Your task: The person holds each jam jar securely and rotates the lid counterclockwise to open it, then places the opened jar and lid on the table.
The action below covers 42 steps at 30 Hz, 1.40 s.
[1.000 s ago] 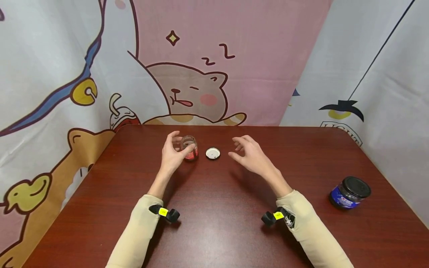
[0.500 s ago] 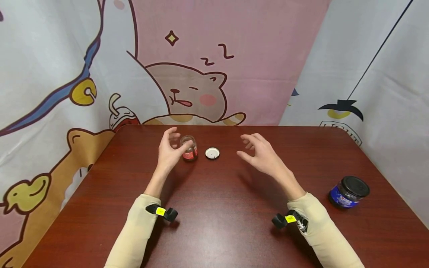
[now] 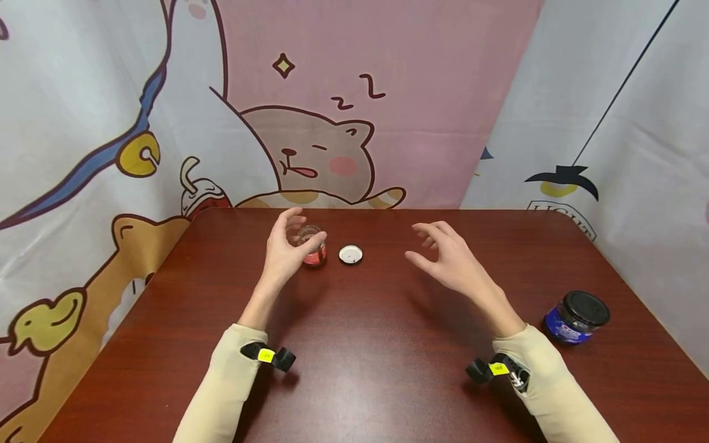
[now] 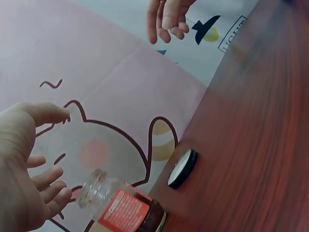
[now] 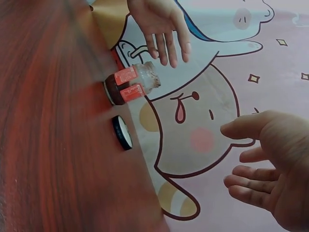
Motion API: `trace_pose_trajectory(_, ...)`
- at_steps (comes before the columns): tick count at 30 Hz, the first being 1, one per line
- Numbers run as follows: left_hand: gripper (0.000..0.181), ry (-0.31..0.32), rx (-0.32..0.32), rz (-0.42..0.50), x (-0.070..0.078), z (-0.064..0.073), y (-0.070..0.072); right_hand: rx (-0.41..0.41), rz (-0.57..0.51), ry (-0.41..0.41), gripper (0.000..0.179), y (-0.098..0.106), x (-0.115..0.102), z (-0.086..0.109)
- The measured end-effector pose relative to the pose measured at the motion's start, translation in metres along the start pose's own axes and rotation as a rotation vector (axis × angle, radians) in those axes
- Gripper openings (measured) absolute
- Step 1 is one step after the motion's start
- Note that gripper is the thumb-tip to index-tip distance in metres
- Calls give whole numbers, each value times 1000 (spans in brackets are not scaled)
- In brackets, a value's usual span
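A small open glass jar [image 3: 314, 253] with a red label and dark contents low inside stands near the back of the table. Beside it on the right lies its black-rimmed lid [image 3: 351, 255], white inside facing up. My left hand [image 3: 284, 249] hovers next to the jar with thumb and fingers spread; in the left wrist view the hand is apart from the jar [image 4: 123, 208]. To the right of the lid, my right hand [image 3: 448, 258] is held above the table, fingers loosely bent and holding nothing. The right wrist view shows the same jar [image 5: 129, 83] and lid [image 5: 122, 132].
A larger jar [image 3: 577, 317] with a black lid and blue label stands at the right side of the table [image 3: 354, 369], close to the right forearm. A cartoon-printed curtain [image 3: 421, 111] hangs behind the table's back edge and along the sides.
My right hand has moved to the right, away from the lid. The left hand has drawn slightly off the jar and up. Both jars and the lid stay where they were.
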State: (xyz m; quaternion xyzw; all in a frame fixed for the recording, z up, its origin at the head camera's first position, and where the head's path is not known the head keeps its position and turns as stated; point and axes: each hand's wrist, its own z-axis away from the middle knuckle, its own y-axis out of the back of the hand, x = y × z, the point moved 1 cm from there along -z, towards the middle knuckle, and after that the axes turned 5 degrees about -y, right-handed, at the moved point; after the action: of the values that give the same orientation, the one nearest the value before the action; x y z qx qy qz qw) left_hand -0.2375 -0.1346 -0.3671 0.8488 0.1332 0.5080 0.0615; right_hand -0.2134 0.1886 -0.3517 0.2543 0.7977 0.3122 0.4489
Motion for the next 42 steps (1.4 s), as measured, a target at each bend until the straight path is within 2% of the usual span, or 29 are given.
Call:
trace_pose_trajectory(6, 67, 0, -64, 48, 7, 4, -10, 18, 10, -3, 52, 10, 2, 4)
trace_pose_trajectory(11, 67, -37, -104, 26, 11, 6, -18, 30, 30, -1, 52, 16, 5, 8)
trace_pose_trajectory(12, 66, -37, -111, 16, 15, 7, -20, 29, 33, -1, 52, 17, 6, 10)
trace_pose_trajectory(18, 64, -61, -144, 9, 18, 8, -27, 28, 43, -4, 53, 23, 13, 15)
trace_pose_trajectory(19, 64, -70, -150, 15, 14, 8, -29, 30, 46, -3, 53, 25, 15, 16)
trace_pose_trajectory(28, 67, -81, -244, 28, 17, 12, -46, 41, 89, -2, 55, 39, 25, 22)
trace_pose_trajectory(36, 68, -78, -263, 30, 21, 13, -61, 33, 126, -21, 59, 56, 29, 32)
trace_pose_trajectory(42, 67, -96, -264, 51, 24, 12, -72, 20, 151, -75, 61, 69, 35, 42)
